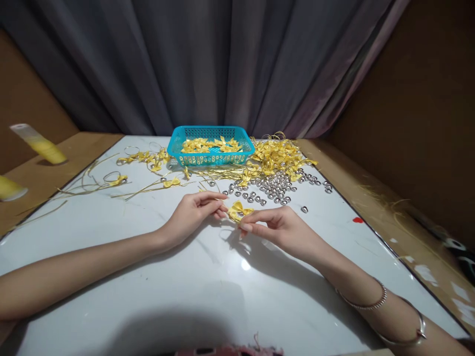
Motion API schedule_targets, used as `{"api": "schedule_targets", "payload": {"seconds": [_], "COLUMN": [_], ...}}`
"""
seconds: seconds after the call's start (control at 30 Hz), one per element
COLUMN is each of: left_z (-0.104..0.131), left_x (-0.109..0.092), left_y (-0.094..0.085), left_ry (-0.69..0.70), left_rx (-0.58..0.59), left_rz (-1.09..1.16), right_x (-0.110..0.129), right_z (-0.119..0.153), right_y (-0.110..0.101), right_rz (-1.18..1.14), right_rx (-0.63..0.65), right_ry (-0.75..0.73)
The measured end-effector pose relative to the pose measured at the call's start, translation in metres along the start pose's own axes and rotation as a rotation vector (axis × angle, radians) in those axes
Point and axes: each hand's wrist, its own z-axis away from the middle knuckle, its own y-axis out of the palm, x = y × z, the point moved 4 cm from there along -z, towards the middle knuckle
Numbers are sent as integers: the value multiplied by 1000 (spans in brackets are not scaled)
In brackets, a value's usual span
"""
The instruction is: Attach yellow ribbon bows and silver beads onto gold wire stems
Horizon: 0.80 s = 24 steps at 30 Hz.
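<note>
A yellow ribbon bow [237, 209] with gold cord is held up between both hands, above the white tabletop. My left hand [202, 210] pinches gold cord at the bow's left side, fingers closed. My right hand [272, 225] has thumb and index finger pinched at the bow's lower right edge. Part of a small silver ring shows at the bow's middle; the fingertips hide the rest. Just beyond the hands lie many loose silver rings [274, 185] and a bundle of gold cords [218, 171].
A turquoise basket [211, 159] with yellow bows stands at the back. A heap of corded bows [278, 153] lies beside it. More bows [148, 158] lie left. Yellow spools [44, 148] are at far left, a red scrap [357, 220] at right, a grey curtain [208, 64] behind.
</note>
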Motion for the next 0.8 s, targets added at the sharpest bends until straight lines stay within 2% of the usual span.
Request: {"api": "schedule_targets", "payload": {"seconds": [0.1,0.2,0.27,0.37,0.4,0.43,0.57,0.6,0.63,0.7,0.8], "left_z": [4,17,31,53,55,53,24,18,13,8,9], "left_x": [0,2,4,1,-3,-10,-41,-44,-44,-37,-25], "left_y": [-13,-22,-21,-14,-13,-14,-17,-12,-6,11,32], "left_ry": [-37,-115,-212,-373,-376,-319,134,230,303,415,514], "left_rx": [-11,99,280,641,691,668,295,268,279,373,463], "left_rz": [-7,-145,-300,-413,-442,-474,-605,-666,-723,-827,-852], "right_x": [3,6,7,9,10,10,12,12,11,9,6], "right_z": [1,3,4,6,7,7,8,8,8,8,8], "right_y": [-1,-3,-4,-6,-5,-5,-1,0,1,1,-1], "right_rz": [-16,-30,-46,-69,-77,-88,-135,-139,-137,-123,-90], "right_rx": [-14,-26,-31,4,31,63,189,210,228,245,240], "right_ry": [-24,-50,-74,-93,-92,-89,-66,-63,-61,-61,-49]}}
